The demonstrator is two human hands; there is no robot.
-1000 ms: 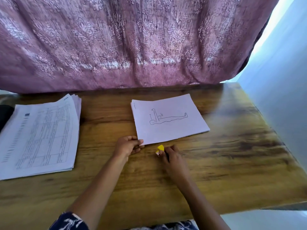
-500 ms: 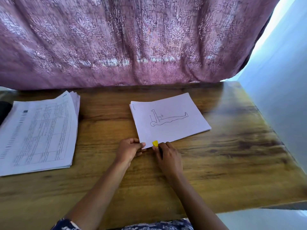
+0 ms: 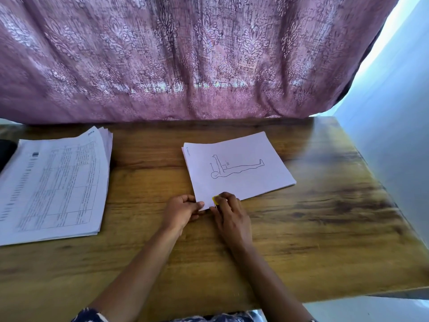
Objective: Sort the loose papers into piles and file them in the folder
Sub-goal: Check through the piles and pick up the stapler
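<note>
**Holding a yellow tab (image 3: pixel 215 200) at the near edge of the small stack (image 3: pixel 241 168)**

The small stack lies flat near the middle of the wooden worktop (image 3: pixel 325 228), turned slightly askew. Its top sheet bears a line drawing of a figure lying down with one arm raised.

The left hand (image 3: pixel 182 211) grips the stack's near left corner, its fingers curled round the paper. The right hand (image 3: pixel 231 216) is just beside it. Its fingers pinch the yellow tab right where the near edge of the stack meets the worktop. The tab is too small to tell what it is, or whether it is fixed to the sheets.

Well apart on the left lies a large pile (image 3: pixel 53 187) of printed forms with tables, its sheets fanned a little at the far corner. A dark thing (image 3: pixel 6 154) shows at the left edge of the view, cut off and partly behind that pile.

A pink patterned curtain (image 3: pixel 209 56) hangs along the far edge of the worktop, and a pale wall (image 3: pixel 399 112) stands on the right.
</note>
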